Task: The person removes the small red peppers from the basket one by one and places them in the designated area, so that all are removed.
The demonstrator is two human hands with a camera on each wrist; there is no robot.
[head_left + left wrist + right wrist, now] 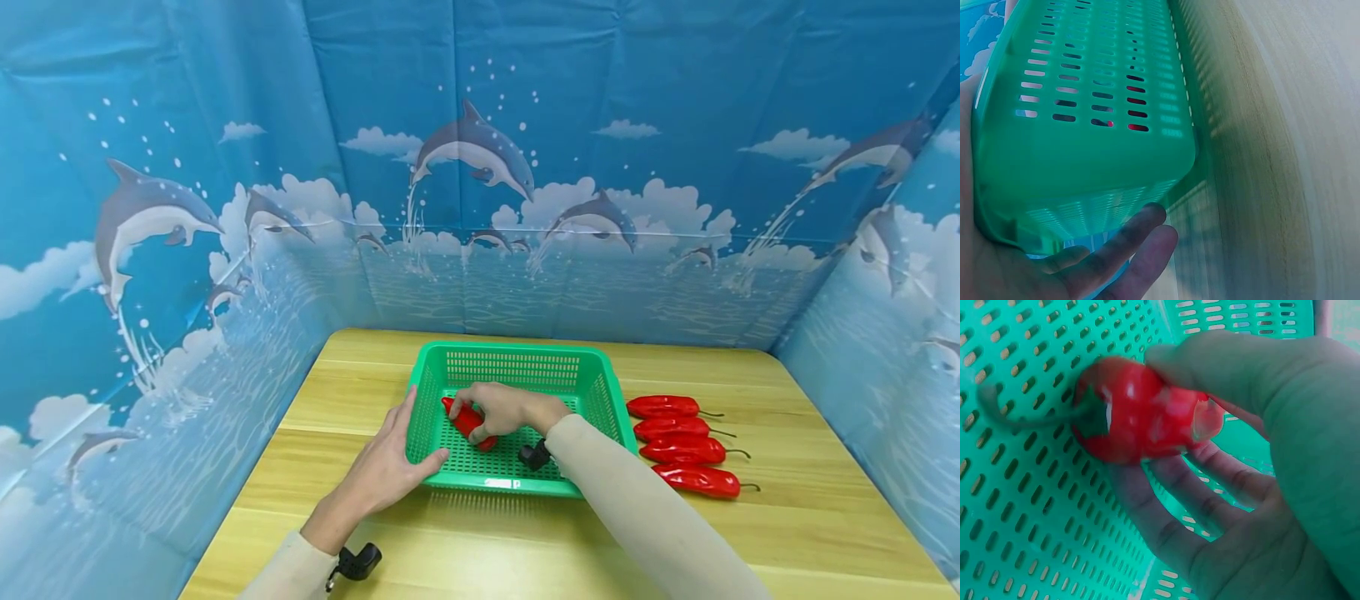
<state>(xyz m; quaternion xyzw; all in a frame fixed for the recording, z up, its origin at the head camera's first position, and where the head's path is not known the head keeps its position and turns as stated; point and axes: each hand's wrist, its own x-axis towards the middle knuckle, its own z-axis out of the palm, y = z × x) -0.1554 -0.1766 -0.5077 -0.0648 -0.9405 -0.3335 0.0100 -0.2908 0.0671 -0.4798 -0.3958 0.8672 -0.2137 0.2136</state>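
A green slotted plastic basket [480, 482] sits on the wooden table. My left hand [382, 462] is at its near left corner, thumb over the front rim and fingers extended along the outside of the left wall. In the left wrist view, those fingers [1138, 250] look spread beside the basket's corner. Inside the basket, my right hand [506, 408] grips a glossy red pepper [467, 421] between thumb and fingers. The right wrist view shows the pepper's [1125, 406] stem end, with a curved green stem, close to the slotted basket surface.
Several red peppers [684, 451] lie in a column right of the basket, stems pointing right. Blue dolphin-print sheeting [480, 275] stands behind the wooden table [450, 550] and at both sides.
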